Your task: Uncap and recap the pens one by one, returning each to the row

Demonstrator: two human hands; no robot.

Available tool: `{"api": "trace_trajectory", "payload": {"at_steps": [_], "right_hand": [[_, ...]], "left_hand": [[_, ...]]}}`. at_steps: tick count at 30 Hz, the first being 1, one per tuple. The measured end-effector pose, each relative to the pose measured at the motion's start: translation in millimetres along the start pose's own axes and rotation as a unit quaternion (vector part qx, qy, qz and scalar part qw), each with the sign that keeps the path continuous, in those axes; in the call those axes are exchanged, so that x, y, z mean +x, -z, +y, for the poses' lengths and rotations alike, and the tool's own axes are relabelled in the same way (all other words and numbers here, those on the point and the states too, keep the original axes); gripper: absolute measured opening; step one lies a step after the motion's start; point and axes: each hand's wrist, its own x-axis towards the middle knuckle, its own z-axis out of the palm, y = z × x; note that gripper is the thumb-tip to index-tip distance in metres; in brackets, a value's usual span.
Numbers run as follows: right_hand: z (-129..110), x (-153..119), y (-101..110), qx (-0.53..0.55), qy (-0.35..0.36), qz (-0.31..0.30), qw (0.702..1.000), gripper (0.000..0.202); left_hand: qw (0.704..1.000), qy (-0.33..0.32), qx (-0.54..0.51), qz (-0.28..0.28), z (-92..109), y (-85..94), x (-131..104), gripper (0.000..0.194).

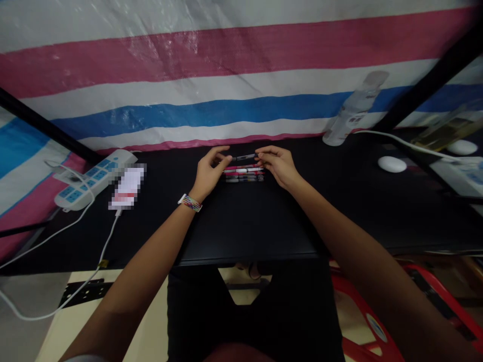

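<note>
A dark pen (245,157) lies level between the two hands at the far part of the black table (245,221), just on the twelve o'clock side of a small row of pens (245,171), which lie side by side with their lengths running from nine o'clock to three; pink, white and dark barrels show among them. The right hand (281,165), at three o'clock of the row, pinches the dark pen's near end between thumb and fingertips. The left hand (211,170), at nine o'clock, has its thumb and forefinger parted in a narrow gap beside the other end; in this dim, small view it is hard to say whether the thumb touches the pen. A multicoloured wristband (190,202) circles the left wrist. Farther out towards nine o'clock, a phone (128,187) with a lit screen lies near a white power strip (96,180), and a white cable (109,236) leads from the phone's lower end. Towards two o'clock a clear bottle (352,113) stands near the table's back edge, and at three o'clock a white rounded object (392,164) rests on the top. A striped sheet (226,113) spans twelve o'clock; the person's dark trousers (294,306) fill six o'clock, with a red stool (362,304) at five
</note>
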Motion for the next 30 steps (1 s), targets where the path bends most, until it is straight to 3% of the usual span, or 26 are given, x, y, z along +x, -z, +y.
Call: {"api": "trace_trajectory", "payload": {"at_steps": [3,6,10,15,24,30], "right_hand": [[0,0,0,-0.002,0.002,-0.004,1.0,0.01],[1,1,1,0.002,0.007,0.003,1.0,0.01],[2,1,0,0.015,0.017,0.005,1.0,0.011],[1,0,-1,0.025,0.014,0.007,1.0,0.01],[-6,-3,-2,0.034,0.004,0.012,0.999,0.012],[-18,-8,-3,0.168,-0.119,-0.063,0.977,0.032]], "left_hand": [[1.0,-0.004,0.009,-0.003,-3,1.4,1,0.033],[0.998,-0.05,0.022,0.01,-5,1.8,2,0.058],[1.0,-0.01,-0.004,0.029,-5,0.3,2,0.033],[0.999,0.016,-0.02,0.025,-6,-0.3,3,0.02],[0.997,0.008,-0.061,0.038,-11,-0.8,4,0.011],[0.997,0.016,-0.068,0.036,-10,1.0,5,0.013]]}}
